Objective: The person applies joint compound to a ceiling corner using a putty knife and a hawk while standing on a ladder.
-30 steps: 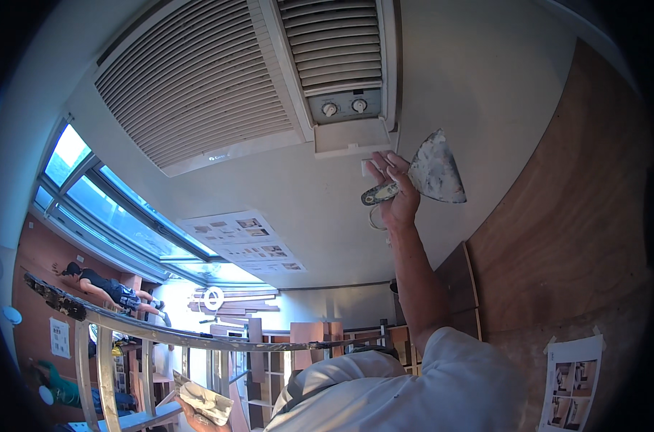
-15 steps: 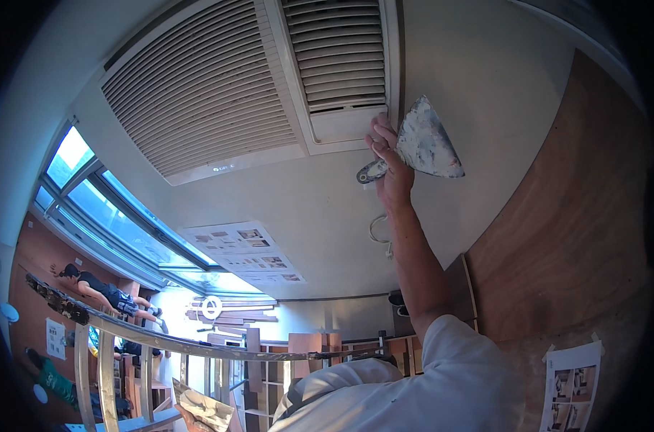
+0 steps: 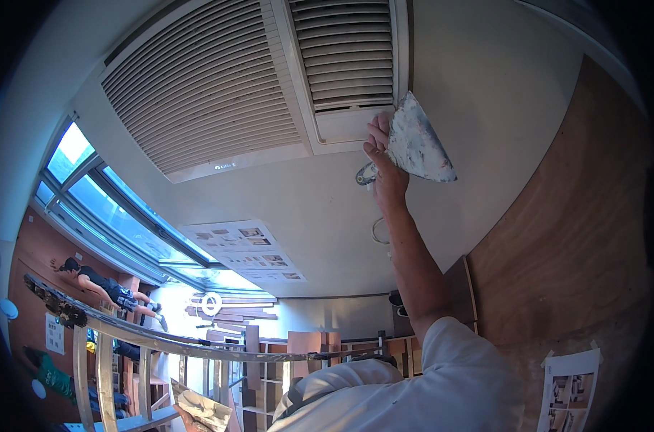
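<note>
My right hand (image 3: 386, 162) is raised and closed around the handle of a wide putty knife (image 3: 422, 140). The triangular blade is smeared with white and grey filler, and the handle end pokes out to the left of the palm. Its fingers are close to the lower corner of a louvred air vent (image 3: 348, 61); whether they touch the frame I cannot tell. Low at the left, my left hand (image 3: 186, 420), mostly cut off by the lower edge, grips a flat rectangular board (image 3: 222, 417) with a pale mass on it.
A wide slatted grille (image 3: 201, 86) adjoins the vent on the white surface. A ladder (image 3: 105, 374) stands at lower left. Beyond are windows (image 3: 129, 209), a person in dark clothes (image 3: 111, 288) and another in green (image 3: 53, 378). A wooden panel (image 3: 557, 252) fills the right. A cable loop (image 3: 376, 229) hangs beside my forearm.
My right hand and the putty knife have shifted slightly left, and the blade has turned a little. The vent appears slightly further right in the view. My left hand and board look about the same.
</note>
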Tool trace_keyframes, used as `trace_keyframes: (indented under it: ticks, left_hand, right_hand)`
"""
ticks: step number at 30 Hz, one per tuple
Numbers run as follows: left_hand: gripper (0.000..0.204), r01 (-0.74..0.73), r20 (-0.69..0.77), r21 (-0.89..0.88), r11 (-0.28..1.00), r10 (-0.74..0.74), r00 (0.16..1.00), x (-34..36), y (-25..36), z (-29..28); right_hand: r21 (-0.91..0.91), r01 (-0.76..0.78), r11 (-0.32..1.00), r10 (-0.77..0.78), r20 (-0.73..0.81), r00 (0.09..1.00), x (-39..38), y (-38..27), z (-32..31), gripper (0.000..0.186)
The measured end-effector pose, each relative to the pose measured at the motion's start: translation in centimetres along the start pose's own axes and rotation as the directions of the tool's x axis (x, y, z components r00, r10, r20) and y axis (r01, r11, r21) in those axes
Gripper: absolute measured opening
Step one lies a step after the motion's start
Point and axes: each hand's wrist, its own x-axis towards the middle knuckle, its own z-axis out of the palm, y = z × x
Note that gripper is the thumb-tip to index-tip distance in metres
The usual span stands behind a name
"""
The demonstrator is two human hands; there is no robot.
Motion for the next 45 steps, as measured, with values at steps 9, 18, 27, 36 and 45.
trace_keyframes:
  ticks: [9, 18, 27, 36, 45]
  left_hand:
    - [0.045, 0.005, 0.001, 0.0, 1.0, -0.005, 1.0, -0.2, 0.0, -0.1]
    - [0.045, 0.004, -0.006, -0.003, 1.0, -0.004, 1.0, -0.1, -0.2, -0.9]
    - [0.045, -0.01, -0.008, -0.026, 1.0, 0.01, 1.0, -0.3, -0.2, -2.1]
    - [0.045, -0.013, 0.009, -0.067, 0.998, 0.014, 1.0, -0.5, -0.7, -2.2]
    - [0.044, -0.033, -0.002, -0.1, 0.994, 0.033, 0.999, -1.9, -1.0, -3.5]
  right_hand:
    - [0.013, -0.008, 1.0, 0.007, 0.084, 0.996, -0.6, 1.2, 2.5, 0.07]
    - [-0.266, 0.105, 0.958, -0.079, 0.103, 0.991, 1.1, 0.8, 1.3, 0.054]
    - [-0.763, 0.55, 0.34, -0.227, 0.501, 0.835, 5.6, -3.0, 0.6, 0.023]
    - [-0.776, 0.628, 0.055, -0.207, 0.607, 0.767, 7.6, -2.2, 0.8, 0.019]
    - [-0.806, 0.591, 0.018, -0.114, 0.586, 0.802, 8.7, -2.9, 2.2, 0.018]
